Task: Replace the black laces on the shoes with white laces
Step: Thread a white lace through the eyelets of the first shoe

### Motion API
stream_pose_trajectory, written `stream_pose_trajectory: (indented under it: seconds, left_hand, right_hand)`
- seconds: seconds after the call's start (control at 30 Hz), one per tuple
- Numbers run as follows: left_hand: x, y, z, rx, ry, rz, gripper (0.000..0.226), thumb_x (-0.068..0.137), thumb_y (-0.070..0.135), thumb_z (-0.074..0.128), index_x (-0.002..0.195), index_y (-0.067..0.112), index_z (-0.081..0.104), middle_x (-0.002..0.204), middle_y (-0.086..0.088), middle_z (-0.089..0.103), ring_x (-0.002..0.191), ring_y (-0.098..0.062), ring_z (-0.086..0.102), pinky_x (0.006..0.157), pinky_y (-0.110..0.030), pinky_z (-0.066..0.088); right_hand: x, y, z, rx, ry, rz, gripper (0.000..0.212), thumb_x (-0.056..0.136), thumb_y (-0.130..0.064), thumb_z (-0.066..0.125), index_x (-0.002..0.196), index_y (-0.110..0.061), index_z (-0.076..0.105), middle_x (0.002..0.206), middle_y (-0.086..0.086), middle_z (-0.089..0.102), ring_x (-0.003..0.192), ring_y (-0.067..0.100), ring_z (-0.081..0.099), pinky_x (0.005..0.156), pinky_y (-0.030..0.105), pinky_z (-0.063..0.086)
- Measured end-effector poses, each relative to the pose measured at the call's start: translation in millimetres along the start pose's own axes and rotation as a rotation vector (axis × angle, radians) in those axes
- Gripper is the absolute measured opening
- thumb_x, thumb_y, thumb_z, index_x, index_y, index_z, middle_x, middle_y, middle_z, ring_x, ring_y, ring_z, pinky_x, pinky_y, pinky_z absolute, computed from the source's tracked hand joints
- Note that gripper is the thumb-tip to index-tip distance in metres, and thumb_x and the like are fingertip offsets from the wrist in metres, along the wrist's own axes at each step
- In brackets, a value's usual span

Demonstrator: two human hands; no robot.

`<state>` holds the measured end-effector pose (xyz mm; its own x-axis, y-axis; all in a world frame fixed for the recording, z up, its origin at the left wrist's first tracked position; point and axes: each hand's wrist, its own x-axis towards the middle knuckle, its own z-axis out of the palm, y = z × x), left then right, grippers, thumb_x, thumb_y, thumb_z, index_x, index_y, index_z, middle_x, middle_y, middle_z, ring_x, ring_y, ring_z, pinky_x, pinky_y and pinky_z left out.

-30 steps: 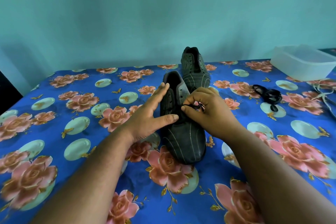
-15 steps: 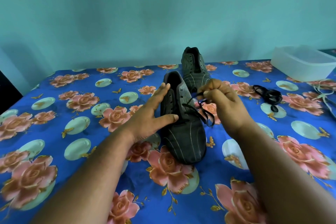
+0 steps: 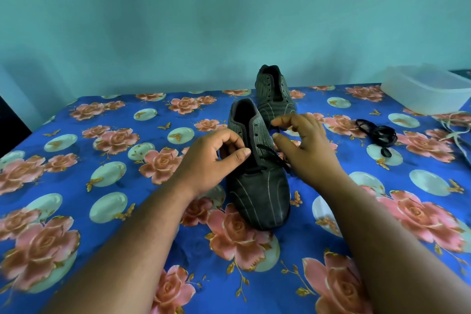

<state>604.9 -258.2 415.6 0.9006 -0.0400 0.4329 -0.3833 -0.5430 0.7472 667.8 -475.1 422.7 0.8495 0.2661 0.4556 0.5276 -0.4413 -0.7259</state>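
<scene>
The near dark striped shoe (image 3: 260,191) stands toe towards me on the floral cloth, with a black lace (image 3: 270,154) left in its lowest eyelets. My left hand (image 3: 211,160) pinches the shoe's left eyelet flap between thumb and curled fingers. My right hand (image 3: 308,145) hovers just right of the shoe, fingers spread and relaxed, and the loose lace end trails under it. The second shoe (image 3: 272,94) stands behind with no lace in it. A removed black lace (image 3: 379,135) lies coiled to the right. White laces (image 3: 456,132) lie at the right edge.
A translucent plastic box (image 3: 428,89) sits at the back right corner. The blue floral tablecloth (image 3: 127,186) covers the table, which meets a teal wall behind. A dark object stands past the table's left edge.
My right hand has let the lace go and opened. My left hand changed from flat against the shoe's side to pinching its left flap.
</scene>
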Motion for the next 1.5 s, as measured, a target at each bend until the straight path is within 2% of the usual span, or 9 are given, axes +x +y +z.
stream_pose_trajectory:
  seconds: [0.1,0.2,0.37,0.6,0.8,1.0,1.13,1.4,1.5]
  left_hand:
    - [0,0,0,0.006,-0.002,-0.007,0.01,0.092,0.032,0.072,0.093,0.022,0.068,0.083,0.003,0.066,0.076,-0.022,0.061,0.068,-0.03,0.051]
    - [-1,0,-1,0.021,-0.012,-0.014,0.006,0.095,0.029,0.071,0.092,0.024,0.069,0.082,0.003,0.068,0.075,-0.02,0.062,0.068,-0.034,0.052]
    - [-1,1,-1,0.058,-0.041,-0.03,0.011,0.093,0.036,0.067,0.09,0.027,0.068,0.078,-0.001,0.067,0.073,-0.023,0.062,0.068,-0.044,0.053]
    - [0,-1,-5,0.136,-0.031,-0.073,0.016,0.084,0.039,0.063,0.08,0.024,0.065,0.067,0.001,0.06,0.06,-0.016,0.053,0.061,-0.043,0.049]
    - [1,-5,-9,0.175,-0.006,-0.172,0.033,0.068,0.055,0.054,0.067,0.022,0.061,0.057,0.009,0.055,0.055,-0.01,0.047,0.057,-0.035,0.042]
    - [-1,-4,-5,0.044,-0.038,-0.019,0.034,0.092,0.055,0.06,0.089,0.021,0.063,0.077,0.006,0.059,0.068,-0.006,0.052,0.062,-0.023,0.042]
    - [1,-5,-1,0.123,-0.011,0.029,0.027,0.096,0.047,0.061,0.086,0.022,0.063,0.08,0.007,0.059,0.072,-0.014,0.056,0.064,-0.032,0.045]
    - [4,-19,-11,0.202,0.124,-0.196,0.024,0.082,0.033,0.066,0.067,0.016,0.058,0.059,0.003,0.054,0.056,-0.01,0.045,0.059,-0.032,0.039]
    - [4,-17,-11,0.09,0.13,-0.214,0.014,0.087,0.034,0.064,0.078,0.022,0.064,0.071,0.013,0.061,0.068,-0.008,0.053,0.066,-0.031,0.043]
  right_hand:
    - [-2,1,7,-0.035,-0.133,-0.075,0.036,0.098,-0.031,0.064,0.134,-0.035,0.059,0.128,-0.012,0.056,0.126,0.018,0.045,0.106,0.032,0.037]
    - [-3,5,11,-0.06,-0.242,-0.027,0.049,0.1,-0.039,0.062,0.147,-0.037,0.047,0.139,-0.009,0.05,0.135,0.018,0.04,0.115,0.043,0.035]
    - [-2,8,8,-0.028,-0.31,0.041,0.056,0.096,-0.057,0.055,0.148,-0.045,0.039,0.135,-0.01,0.046,0.136,0.019,0.041,0.115,0.049,0.036]
    - [-1,13,8,-0.015,-0.354,0.006,0.095,0.067,-0.098,0.047,0.149,-0.052,0.032,0.137,-0.013,0.044,0.138,0.019,0.041,0.114,0.053,0.037]
    - [-1,13,8,0.039,-0.355,0.045,0.098,0.06,-0.099,0.056,0.145,-0.057,0.033,0.139,-0.011,0.048,0.132,0.022,0.047,0.112,0.052,0.042]
    - [-1,14,9,0.054,-0.35,0.034,0.099,0.06,-0.097,0.059,0.146,-0.054,0.036,0.138,-0.01,0.05,0.129,0.019,0.049,0.11,0.05,0.045]
    - [-1,16,10,0.07,-0.345,0.031,0.095,0.061,-0.096,0.061,0.144,-0.057,0.036,0.138,-0.01,0.05,0.129,0.021,0.051,0.109,0.05,0.046]
    - [-1,14,9,0.079,-0.339,0.03,0.102,0.058,-0.096,0.06,0.146,-0.051,0.038,0.137,-0.008,0.05,0.127,0.012,0.052,0.109,0.045,0.047]
    - [-1,15,10,0.083,-0.338,0.031,0.1,0.058,-0.096,0.061,0.145,-0.052,0.038,0.137,-0.006,0.051,0.128,0.013,0.052,0.108,0.046,0.049]
